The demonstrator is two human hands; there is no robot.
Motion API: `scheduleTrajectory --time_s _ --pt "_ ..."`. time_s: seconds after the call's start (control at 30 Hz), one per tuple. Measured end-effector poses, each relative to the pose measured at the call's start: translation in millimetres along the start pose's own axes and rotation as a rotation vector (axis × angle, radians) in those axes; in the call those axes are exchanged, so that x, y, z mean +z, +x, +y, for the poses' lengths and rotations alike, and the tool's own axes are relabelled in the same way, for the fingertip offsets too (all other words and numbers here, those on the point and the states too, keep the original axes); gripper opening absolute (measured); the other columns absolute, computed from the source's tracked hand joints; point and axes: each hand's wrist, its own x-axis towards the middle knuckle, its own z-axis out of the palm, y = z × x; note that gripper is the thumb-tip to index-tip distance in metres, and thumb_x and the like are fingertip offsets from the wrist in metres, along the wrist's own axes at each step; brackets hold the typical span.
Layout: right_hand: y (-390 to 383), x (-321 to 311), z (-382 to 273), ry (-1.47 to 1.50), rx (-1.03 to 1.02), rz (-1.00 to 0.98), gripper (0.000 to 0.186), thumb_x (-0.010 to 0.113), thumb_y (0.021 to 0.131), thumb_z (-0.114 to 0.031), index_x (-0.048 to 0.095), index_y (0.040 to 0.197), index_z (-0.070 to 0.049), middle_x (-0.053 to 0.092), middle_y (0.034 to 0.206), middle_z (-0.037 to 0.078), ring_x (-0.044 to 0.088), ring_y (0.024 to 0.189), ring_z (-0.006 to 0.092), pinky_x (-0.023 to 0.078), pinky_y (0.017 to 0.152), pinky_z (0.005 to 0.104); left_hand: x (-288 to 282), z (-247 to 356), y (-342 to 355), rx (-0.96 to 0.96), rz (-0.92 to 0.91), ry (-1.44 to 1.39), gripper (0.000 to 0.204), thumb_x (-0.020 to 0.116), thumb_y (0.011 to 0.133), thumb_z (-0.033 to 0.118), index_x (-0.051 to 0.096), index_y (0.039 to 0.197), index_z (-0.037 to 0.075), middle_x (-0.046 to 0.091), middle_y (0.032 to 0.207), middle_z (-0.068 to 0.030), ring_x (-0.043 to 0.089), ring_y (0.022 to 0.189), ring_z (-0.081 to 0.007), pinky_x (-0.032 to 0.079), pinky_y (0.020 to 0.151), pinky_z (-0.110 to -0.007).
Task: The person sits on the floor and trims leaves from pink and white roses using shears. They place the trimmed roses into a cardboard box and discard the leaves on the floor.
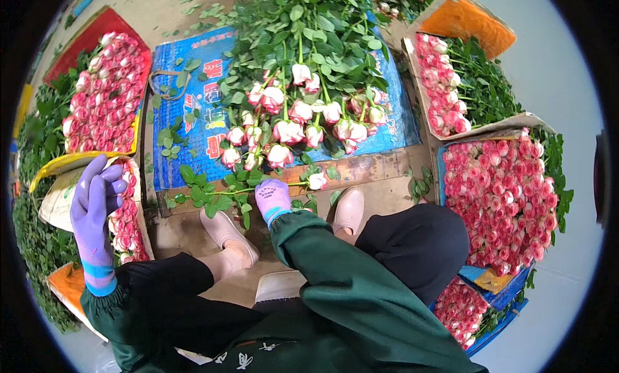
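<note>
My right hand, in a purple glove with a blue cuff, is closed round the stem of a single rose. That rose lies sideways between my feet, its white and pink head to the right and its leafy stem end to the left. Away to the left my left hand, in the same kind of glove, is raised with nothing in it, fingers apart and some bent. In front of me a pile of cut roses rests on a blue printed sheet, heads toward me, leafy stems pointing away.
Wrapped rose bundles stand on both sides: one in red and yellow wrap at far left, a large pink one at right, another behind it. A wooden board edge runs before my pink shoes. Loose leaves lie about.
</note>
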Motion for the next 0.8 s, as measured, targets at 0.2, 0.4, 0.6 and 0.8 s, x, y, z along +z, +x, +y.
scheduleTrajectory --time_s 0.2,0.4,0.6,0.8 --pt "7.6 10.8 6.7 0.065 0.035 0.065 0.017 0.051 0.082 -0.018 0.064 0.090 -0.012 0.061 0.089 0.005 0.059 0.087 0.0229 0.045 0.066 0.0378 3.9 -2.9 0.8 0.017 -0.030 0.074 0.037 0.042 0.096 0.021 0.046 0.129 0.004 0.062 0.106 -0.0036 0.058 0.084 -0.0067 0.046 0.069 -0.019" --pt "3.8 -11.6 18.0 0.220 0.039 -0.126 0.020 0.050 0.080 -0.013 0.069 0.089 -0.010 0.066 0.093 0.009 0.064 0.087 0.0254 0.049 0.066 0.0402 6.2 -6.1 2.2 0.025 -0.041 0.037 0.037 0.044 0.095 0.022 0.047 0.127 0.003 0.062 0.102 -0.0021 0.057 0.079 -0.0052 0.045 0.065 -0.018" --pt "-21.9 -87.9 -2.5 0.831 0.005 0.093 0.030 0.055 0.076 -0.013 0.065 0.104 -0.014 0.062 0.101 0.016 0.060 0.093 0.0322 0.048 0.080 0.0406 8.4 -2.1 -9.5 -0.014 -0.202 0.158 0.029 0.047 0.094 0.021 0.057 0.114 0.003 0.064 0.092 -0.0010 0.056 0.073 -0.0053 0.043 0.060 -0.018" --pt "-81.3 -214.5 -30.3 1.483 -0.314 0.173 0.032 0.053 0.086 -0.007 0.055 0.118 -0.003 0.063 0.097 0.013 0.060 0.088 0.0206 0.046 0.080 0.0296 61.4 -3.9 -64.7 0.290 -0.388 0.366 0.021 0.057 0.087 0.015 0.060 0.101 0.000 0.063 0.087 -0.0038 0.057 0.078 -0.0121 0.045 0.070 -0.025"
